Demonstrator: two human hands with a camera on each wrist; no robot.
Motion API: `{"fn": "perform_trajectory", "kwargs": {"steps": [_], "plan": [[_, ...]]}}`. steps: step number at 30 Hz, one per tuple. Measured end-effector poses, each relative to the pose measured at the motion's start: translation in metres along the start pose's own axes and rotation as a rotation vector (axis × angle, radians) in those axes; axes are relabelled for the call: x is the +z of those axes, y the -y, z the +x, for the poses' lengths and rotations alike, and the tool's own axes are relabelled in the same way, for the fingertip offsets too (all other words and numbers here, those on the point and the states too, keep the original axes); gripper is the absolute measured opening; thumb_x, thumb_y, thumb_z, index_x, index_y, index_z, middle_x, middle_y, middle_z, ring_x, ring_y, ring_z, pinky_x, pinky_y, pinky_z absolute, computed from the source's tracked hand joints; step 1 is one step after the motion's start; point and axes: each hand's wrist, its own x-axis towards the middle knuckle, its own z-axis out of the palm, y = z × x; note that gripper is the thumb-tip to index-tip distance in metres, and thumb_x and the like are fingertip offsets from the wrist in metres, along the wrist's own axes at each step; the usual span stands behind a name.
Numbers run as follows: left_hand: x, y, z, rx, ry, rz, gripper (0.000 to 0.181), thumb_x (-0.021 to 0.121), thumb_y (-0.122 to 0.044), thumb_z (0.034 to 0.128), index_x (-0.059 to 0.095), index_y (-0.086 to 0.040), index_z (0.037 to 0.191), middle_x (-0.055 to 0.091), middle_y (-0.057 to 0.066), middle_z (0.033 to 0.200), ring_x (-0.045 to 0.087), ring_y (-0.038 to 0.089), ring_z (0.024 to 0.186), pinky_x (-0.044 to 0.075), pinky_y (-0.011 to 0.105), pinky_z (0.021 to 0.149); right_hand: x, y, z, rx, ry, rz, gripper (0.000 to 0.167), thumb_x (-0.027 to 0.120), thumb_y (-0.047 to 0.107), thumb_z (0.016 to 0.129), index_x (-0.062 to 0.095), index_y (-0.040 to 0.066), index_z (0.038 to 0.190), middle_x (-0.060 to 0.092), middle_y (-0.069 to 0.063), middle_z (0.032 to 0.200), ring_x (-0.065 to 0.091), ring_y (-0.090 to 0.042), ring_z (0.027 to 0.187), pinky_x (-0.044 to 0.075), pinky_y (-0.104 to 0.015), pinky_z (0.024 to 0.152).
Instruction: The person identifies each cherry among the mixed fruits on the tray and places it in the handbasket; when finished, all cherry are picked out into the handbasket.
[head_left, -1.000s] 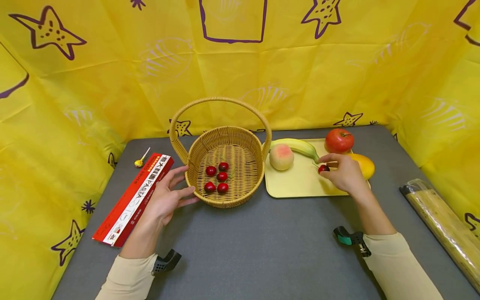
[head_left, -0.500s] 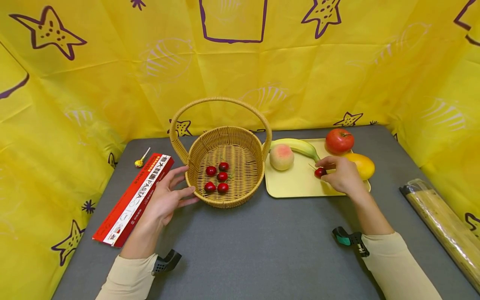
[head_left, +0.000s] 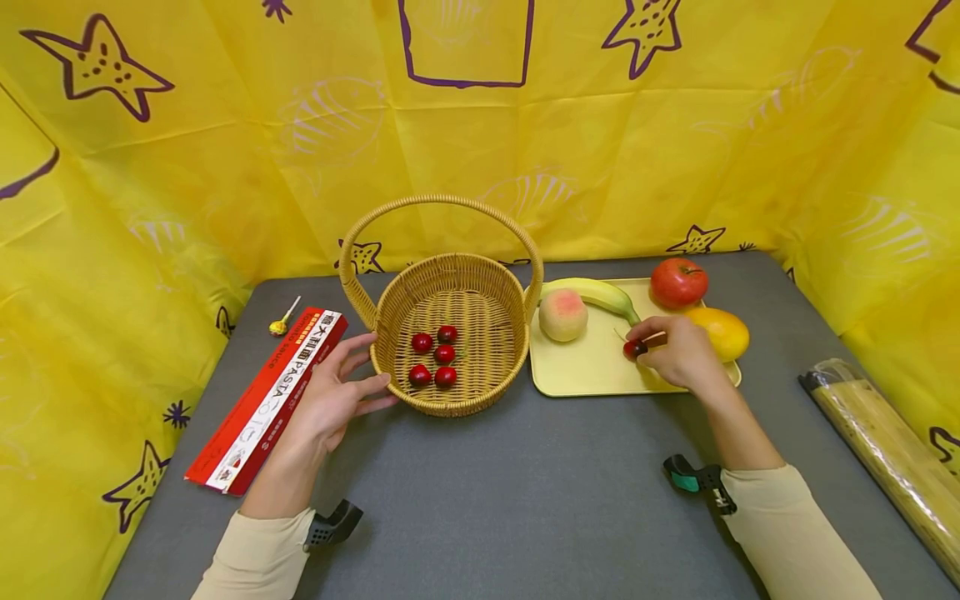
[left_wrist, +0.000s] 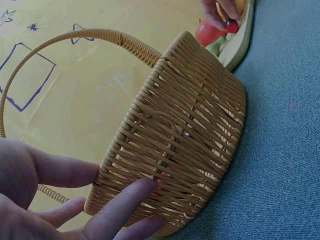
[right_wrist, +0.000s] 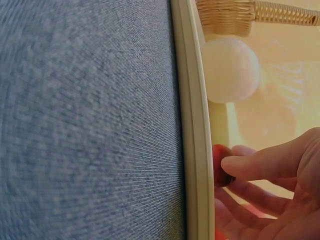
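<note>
A wicker basket (head_left: 450,400) with a tall arched handle stands in the middle of the table, several red cherries (head_left: 445,353) lying on its floor. On its left side my left hand (head_left: 330,396) rests with extended fingers touching the rim and outer weave, seen closely in the left wrist view. Over the pale yellow tray (head_left: 577,379), my right hand (head_left: 682,354) pinches a stemmed dark red cherry (head_left: 634,349) between thumb and fingers. The right wrist view has this cherry just behind the tray's raised edge. Whether it touches the tray I cannot tell.
On the tray lie a peach (head_left: 563,315), a banana (head_left: 596,292), a red apple (head_left: 678,283) and a mango (head_left: 723,332). A red pasta box (head_left: 266,400) and lollipop (head_left: 279,325) lie left; a clear-wrapped tan bundle (head_left: 885,458) lies right. Yellow cloth (head_left: 465,158) hangs behind.
My right hand has shifted slightly left across the tray with the cherry between its fingertips. The left hand and the basket have stayed in place.
</note>
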Motion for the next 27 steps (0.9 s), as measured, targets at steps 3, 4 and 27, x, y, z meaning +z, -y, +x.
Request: {"fn": "perform_trajectory", "kwargs": {"steps": [3, 4, 27], "plan": [[0.0004, 0.0002, -0.0005, -0.003, -0.004, 0.009, 0.069, 0.060, 0.003, 0.1016, 0.030, -0.011, 0.162, 0.032, 0.021, 0.165, 0.075, 0.024, 0.102, 0.066, 0.042, 0.087, 0.0012, -0.0009, -0.0001, 0.003, 0.007, 0.011, 0.028, 0.078, -0.001, 0.084, 0.075, 0.001, 0.112, 0.076, -0.022, 0.113, 0.073, -0.037, 0.102, 0.054, -0.020, 0.067], [0.0004, 0.0003, -0.0007, -0.003, -0.005, 0.013, 0.069, 0.061, 0.002, 0.1017, 0.030, -0.011, 0.162, 0.032, 0.021, 0.166, 0.074, 0.024, 0.103, 0.066, 0.042, 0.087, 0.0016, -0.0012, 0.0000, 0.005, 0.010, 0.015, 0.028, 0.078, -0.001, 0.084, 0.075, 0.001, 0.112, 0.075, -0.022, 0.113, 0.073, -0.037, 0.101, 0.054, -0.020, 0.067], [-0.0005, -0.0003, 0.0004, 0.006, 0.004, 0.002, 0.070, 0.062, 0.001, 0.1015, 0.030, -0.011, 0.162, 0.032, 0.021, 0.165, 0.075, 0.023, 0.103, 0.066, 0.043, 0.088, 0.0005, 0.0024, -0.0016, 0.016, 0.009, 0.094, 0.035, 0.082, 0.005, 0.084, 0.075, -0.002, 0.118, 0.076, -0.023, 0.113, 0.072, -0.035, 0.103, 0.056, -0.017, 0.069]]}}
